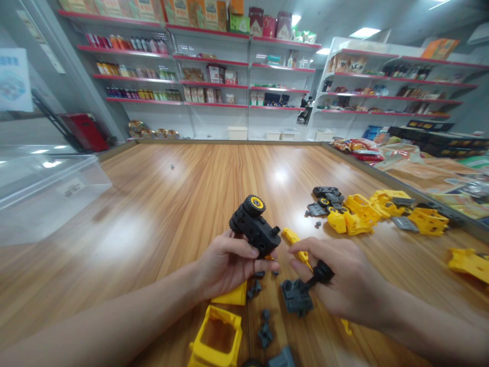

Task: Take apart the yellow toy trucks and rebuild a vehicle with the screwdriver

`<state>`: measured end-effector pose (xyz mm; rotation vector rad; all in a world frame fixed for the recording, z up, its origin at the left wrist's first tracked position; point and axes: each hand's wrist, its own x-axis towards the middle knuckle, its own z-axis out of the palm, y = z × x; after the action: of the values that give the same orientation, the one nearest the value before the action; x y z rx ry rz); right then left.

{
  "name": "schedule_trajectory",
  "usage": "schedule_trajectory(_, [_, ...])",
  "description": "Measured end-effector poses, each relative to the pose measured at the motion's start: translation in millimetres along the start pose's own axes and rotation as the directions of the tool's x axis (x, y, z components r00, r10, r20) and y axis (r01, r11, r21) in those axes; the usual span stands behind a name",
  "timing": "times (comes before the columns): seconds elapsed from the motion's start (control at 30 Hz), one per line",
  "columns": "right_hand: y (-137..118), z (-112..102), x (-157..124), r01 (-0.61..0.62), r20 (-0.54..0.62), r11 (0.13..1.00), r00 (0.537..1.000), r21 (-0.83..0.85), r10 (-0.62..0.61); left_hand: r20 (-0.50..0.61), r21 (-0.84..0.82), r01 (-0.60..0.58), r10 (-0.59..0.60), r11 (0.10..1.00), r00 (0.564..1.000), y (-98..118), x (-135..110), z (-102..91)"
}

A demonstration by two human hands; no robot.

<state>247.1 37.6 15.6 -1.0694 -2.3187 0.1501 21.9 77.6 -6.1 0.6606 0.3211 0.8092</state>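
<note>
My left hand point(233, 257) grips a black toy vehicle chassis point(254, 229), raised above the table and tilted. One black wheel point(254, 205) with a yellow hub is fitted on its upper end; a bare axle stub shows at the other. My right hand point(340, 278) is just to the right, fingers curled around a black knob-ended rod point(323, 272), whose exact kind I cannot make out. The rod's lower end overlaps a dark grey block point(297, 298); whether they touch is unclear. Behind the right fingertips lies a long yellow piece point(296, 243).
A yellow frame point(217, 336) and small grey parts point(265, 329) lie close to me. More yellow toy parts point(359, 214) are heaped at the right. A clear plastic bin point(57, 193) stands left. Packaged goods point(367, 148) line the table's right edge; stocked shelves point(214, 63) stand beyond.
</note>
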Motion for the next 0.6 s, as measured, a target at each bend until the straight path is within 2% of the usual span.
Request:
schedule_trajectory(0.07, [-1,-2,1,0.054,0.074,0.998,0.996,0.014,-0.055,0.009,-0.002,-0.006,0.006,1.000,1.000,-1,1,-0.7])
schedule_trajectory(0.13, [-4,-4,2,0.151,0.179,0.988,0.971,0.043,-0.157,0.011,0.001,-0.005,0.005,1.000,1.000,-1,1,-0.9])
schedule_trajectory(0.27, [-20,-7,5,0.306,0.338,0.950,0.888,0.068,-0.310,-0.003,0.019,-0.004,0.004,1.000,1.000,-1,3,0.5])
schedule_trajectory(0.33, [-30,-6,5,0.381,0.401,0.921,0.833,0.086,-0.382,-0.010,0.036,0.000,0.001,0.999,1.000,-2,3,1.3])
schedule_trajectory(0.43, [-44,1,4,0.417,0.517,0.904,0.756,0.092,-0.401,-0.033,0.054,0.003,-0.001,0.999,0.999,-2,3,1.6])
schedule_trajectory(0.47, [-47,5,3,0.385,0.546,0.919,0.754,0.084,-0.365,-0.037,0.057,0.003,-0.001,0.998,0.999,-3,3,1.5])
schedule_trajectory(0.53, [-50,12,2,0.372,0.577,0.920,0.727,0.125,-0.372,-0.037,0.060,0.002,0.000,0.998,0.999,-3,3,1.3])
schedule_trajectory(0.6, [-53,12,1,0.353,0.584,0.929,0.734,0.109,-0.347,-0.035,0.061,0.004,-0.002,0.998,0.999,-3,3,1.1])
